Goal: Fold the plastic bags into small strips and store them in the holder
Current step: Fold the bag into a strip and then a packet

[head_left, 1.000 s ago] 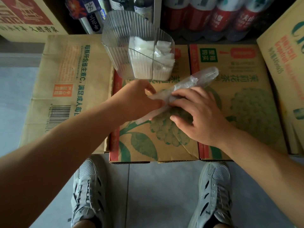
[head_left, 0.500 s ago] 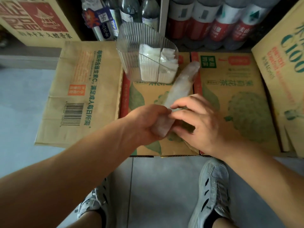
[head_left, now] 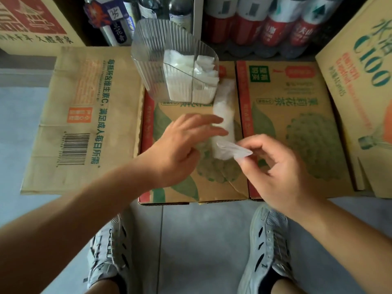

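A translucent plastic bag (head_left: 226, 115), folded into a long strip, lies on the flattened cardboard box (head_left: 282, 132), running from the holder toward me. My right hand (head_left: 277, 164) pinches the strip's near corner between thumb and forefinger and turns it over into a small triangle. My left hand (head_left: 186, 145) has its fingers spread, the fingertips pressing the strip's left edge flat. Behind stands the clear ribbed holder (head_left: 154, 58), with several folded white bags in its right compartments.
Flattened cardboard boxes (head_left: 84, 115) cover the floor ahead, and a box (head_left: 360, 85) leans at right. Bottles (head_left: 275, 24) stand in a row behind the holder. My two grey shoes (head_left: 267, 251) rest on the grey tiles below.
The strip has swung from a diagonal to nearly straight toward the holder. My left hand let go and spread out on it. My right hand has turned the near corner over.
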The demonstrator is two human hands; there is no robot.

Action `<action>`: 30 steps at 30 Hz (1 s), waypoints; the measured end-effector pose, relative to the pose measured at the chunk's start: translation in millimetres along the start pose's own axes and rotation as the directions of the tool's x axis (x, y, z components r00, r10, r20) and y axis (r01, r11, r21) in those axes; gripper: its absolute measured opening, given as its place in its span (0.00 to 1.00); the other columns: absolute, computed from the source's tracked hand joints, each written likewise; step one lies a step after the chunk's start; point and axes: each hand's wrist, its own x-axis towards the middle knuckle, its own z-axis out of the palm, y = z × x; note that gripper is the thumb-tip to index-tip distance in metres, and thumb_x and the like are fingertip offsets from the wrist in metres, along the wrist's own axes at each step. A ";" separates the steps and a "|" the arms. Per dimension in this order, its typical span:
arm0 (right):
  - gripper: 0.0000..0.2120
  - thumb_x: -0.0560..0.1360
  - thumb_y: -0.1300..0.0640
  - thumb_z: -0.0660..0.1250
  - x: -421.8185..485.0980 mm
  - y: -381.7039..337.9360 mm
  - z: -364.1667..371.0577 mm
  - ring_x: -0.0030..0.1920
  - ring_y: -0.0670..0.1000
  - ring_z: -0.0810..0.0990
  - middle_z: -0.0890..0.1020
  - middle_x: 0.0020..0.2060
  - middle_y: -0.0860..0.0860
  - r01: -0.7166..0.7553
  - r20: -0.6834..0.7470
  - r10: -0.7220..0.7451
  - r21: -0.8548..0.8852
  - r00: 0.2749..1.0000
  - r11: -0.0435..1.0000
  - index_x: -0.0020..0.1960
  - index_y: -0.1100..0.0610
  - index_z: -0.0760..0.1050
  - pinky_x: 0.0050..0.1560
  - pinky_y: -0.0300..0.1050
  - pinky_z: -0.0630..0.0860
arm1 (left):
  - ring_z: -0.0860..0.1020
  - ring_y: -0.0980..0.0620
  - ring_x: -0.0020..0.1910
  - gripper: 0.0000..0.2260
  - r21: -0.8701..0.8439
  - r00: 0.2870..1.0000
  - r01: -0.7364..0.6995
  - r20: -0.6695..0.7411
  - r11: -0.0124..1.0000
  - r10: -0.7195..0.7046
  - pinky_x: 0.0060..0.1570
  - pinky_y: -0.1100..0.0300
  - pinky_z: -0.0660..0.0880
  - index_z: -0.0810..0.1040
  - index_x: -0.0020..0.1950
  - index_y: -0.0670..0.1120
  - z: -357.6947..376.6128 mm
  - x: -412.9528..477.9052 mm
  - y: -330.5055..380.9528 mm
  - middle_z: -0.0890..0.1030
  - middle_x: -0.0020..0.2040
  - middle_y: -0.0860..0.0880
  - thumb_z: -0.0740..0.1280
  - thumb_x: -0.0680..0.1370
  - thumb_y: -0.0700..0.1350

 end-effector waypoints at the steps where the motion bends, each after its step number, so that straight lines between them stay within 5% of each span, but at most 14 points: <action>1: 0.03 0.79 0.52 0.67 -3.2 -0.1 -1.4 0.43 0.58 0.82 0.83 0.43 0.49 -0.039 -0.002 0.039 0.035 0.999 0.999 0.50 0.50 0.80 0.43 0.60 0.78 | 0.69 0.46 0.73 0.28 0.104 0.993 -0.066 0.104 0.992 0.055 0.68 0.43 0.68 0.77 0.69 0.45 2.3 -1.3 -5.5 0.73 0.73 0.48 0.55 0.69 0.39; 5: 0.03 0.78 0.54 0.68 -15.0 -4.5 -7.8 0.42 0.55 0.82 0.83 0.41 0.51 -0.099 0.024 0.097 0.109 0.995 0.989 0.50 0.53 0.80 0.43 0.57 0.78 | 0.69 0.47 0.71 0.26 0.233 0.966 -0.112 0.253 0.966 0.051 0.64 0.46 0.67 0.76 0.69 0.48 15.9 0.7 -5.5 0.72 0.72 0.51 0.59 0.72 0.48; 12: 0.04 0.79 0.60 0.69 -4.6 -13.1 -13.9 0.37 0.42 0.78 0.81 0.37 0.44 -0.118 0.078 0.105 0.179 0.991 0.977 0.48 0.52 0.79 0.40 0.33 0.73 | 0.71 0.47 0.67 0.24 0.143 0.991 -0.070 0.126 0.987 0.052 0.65 0.49 0.67 0.75 0.68 0.44 31.5 -10.9 -10.3 0.77 0.64 0.50 0.66 0.72 0.48; 14: 0.07 0.80 0.64 0.68 15.1 -14.5 -14.7 0.41 0.44 0.82 0.84 0.41 0.45 -0.125 0.069 0.115 0.169 0.991 0.978 0.50 0.52 0.79 0.42 0.35 0.77 | 0.70 0.48 0.66 0.27 0.074 0.997 0.012 0.078 0.997 -0.018 0.65 0.49 0.65 0.72 0.70 0.44 32.4 -10.7 -11.2 0.75 0.66 0.50 0.67 0.72 0.50; 18: 0.07 0.80 0.56 0.67 65.5 1.8 -14.9 0.44 0.58 0.82 0.84 0.42 0.57 -0.148 -0.056 0.144 -0.058 0.988 0.987 0.49 0.58 0.81 0.47 0.59 0.80 | 0.68 0.51 0.70 0.30 -0.117 0.978 0.207 0.064 0.971 -0.201 0.71 0.46 0.61 0.66 0.71 0.42 30.8 -1.9 -8.2 0.76 0.65 0.53 0.64 0.73 0.56; 24: 0.08 0.78 0.55 0.69 111.8 23.8 -7.7 0.36 0.49 0.78 0.81 0.35 0.48 -0.270 0.002 0.293 -0.382 0.956 0.884 0.40 0.53 0.80 0.39 0.46 0.73 | 0.70 0.56 0.70 0.31 -0.213 0.942 0.334 0.055 0.918 -0.330 0.73 0.46 0.61 0.62 0.71 0.41 27.2 8.0 -0.2 0.79 0.57 0.57 0.66 0.73 0.54; 28: 0.01 0.76 0.55 0.72 117.2 27.6 -4.8 0.34 0.46 0.78 0.82 0.35 0.47 -0.301 0.017 0.339 -0.418 0.941 0.857 0.46 0.52 0.80 0.37 0.43 0.71 | 0.72 0.55 0.68 0.29 -0.204 0.938 0.344 0.041 0.917 -0.343 0.70 0.44 0.64 0.64 0.70 0.43 29.2 7.5 -0.8 0.80 0.57 0.58 0.66 0.73 0.54; 30: 0.08 0.75 0.50 0.73 120.7 26.5 -4.4 0.34 0.46 0.77 0.81 0.35 0.47 -0.331 0.002 0.358 -0.380 0.934 0.864 0.51 0.51 0.78 0.36 0.43 0.70 | 0.72 0.54 0.67 0.26 -0.188 0.940 0.341 0.033 0.921 -0.341 0.69 0.44 0.65 0.67 0.67 0.44 30.6 6.3 -0.4 0.77 0.56 0.60 0.66 0.73 0.53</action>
